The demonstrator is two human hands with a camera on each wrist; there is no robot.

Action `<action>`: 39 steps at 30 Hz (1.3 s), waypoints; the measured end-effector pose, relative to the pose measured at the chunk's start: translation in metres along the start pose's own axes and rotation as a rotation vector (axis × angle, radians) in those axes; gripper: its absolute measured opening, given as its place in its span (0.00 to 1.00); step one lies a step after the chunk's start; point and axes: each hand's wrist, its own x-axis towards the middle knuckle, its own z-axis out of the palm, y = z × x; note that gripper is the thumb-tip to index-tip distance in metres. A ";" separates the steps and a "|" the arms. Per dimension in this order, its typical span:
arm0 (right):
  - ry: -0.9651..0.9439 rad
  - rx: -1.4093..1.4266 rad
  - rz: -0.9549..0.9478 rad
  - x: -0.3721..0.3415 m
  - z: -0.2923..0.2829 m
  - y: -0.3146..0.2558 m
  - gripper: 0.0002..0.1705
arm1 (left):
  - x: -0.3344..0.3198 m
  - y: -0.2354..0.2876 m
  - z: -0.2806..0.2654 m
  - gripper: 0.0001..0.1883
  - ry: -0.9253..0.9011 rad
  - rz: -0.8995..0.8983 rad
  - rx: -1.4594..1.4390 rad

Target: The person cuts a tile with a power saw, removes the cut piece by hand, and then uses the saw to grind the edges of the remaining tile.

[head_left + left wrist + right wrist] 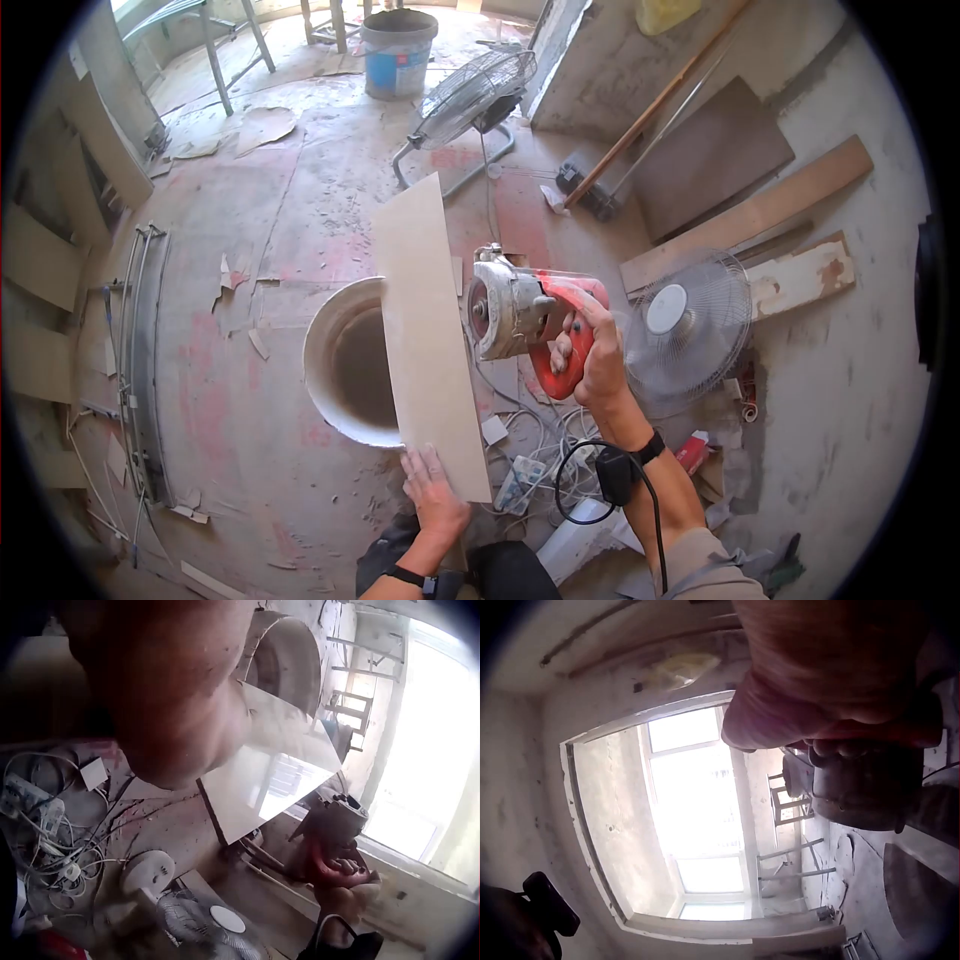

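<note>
My right hand [600, 360] grips the red handle of a dusty handheld tile cutter [510, 305], its fingers curled through the loop. The cutter's round blade guard is just right of a long, pale tile strip [430, 330]. At the strip's near left edge, my left hand [437, 500] holds it, the thumb hidden. Glossy reflections show on the tile [277, 769] in the left wrist view. Beneath the strip stands a wide white bucket [325, 360], its right side covered by the tile. A black cord and plug [615, 475] hang at my right wrist.
A white fan [690, 320] lies right of the cutter; another fan [475, 95] stands ahead. Tangled cables and a power strip [520, 485] lie near my knees. A blue-white bucket [397, 60] stands farther back. Boards [760, 215] lean at right; metal rails [140, 370] lie left.
</note>
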 end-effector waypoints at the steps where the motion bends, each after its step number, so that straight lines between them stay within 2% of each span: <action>1: -0.009 0.000 0.025 0.001 -0.001 0.001 0.24 | -0.001 0.000 0.000 0.50 0.000 -0.001 -0.015; 12: -0.011 -0.058 -0.002 0.014 0.018 0.000 0.24 | -0.002 -0.001 -0.002 0.53 0.036 0.007 -0.075; 16: 0.001 -0.068 0.049 0.010 0.021 0.000 0.22 | -0.003 -0.001 -0.004 0.54 0.026 0.008 -0.098; 19: -0.001 -0.015 0.040 0.009 0.021 0.000 0.22 | -0.003 0.004 -0.012 0.54 -0.013 -0.024 -0.090; 28: -0.008 -0.044 0.080 0.005 0.020 -0.005 0.22 | -0.003 0.000 -0.008 0.50 0.039 0.011 -0.134; 39: -0.015 -0.047 0.080 0.004 0.017 -0.005 0.22 | -0.002 -0.002 -0.007 0.52 0.043 0.025 -0.150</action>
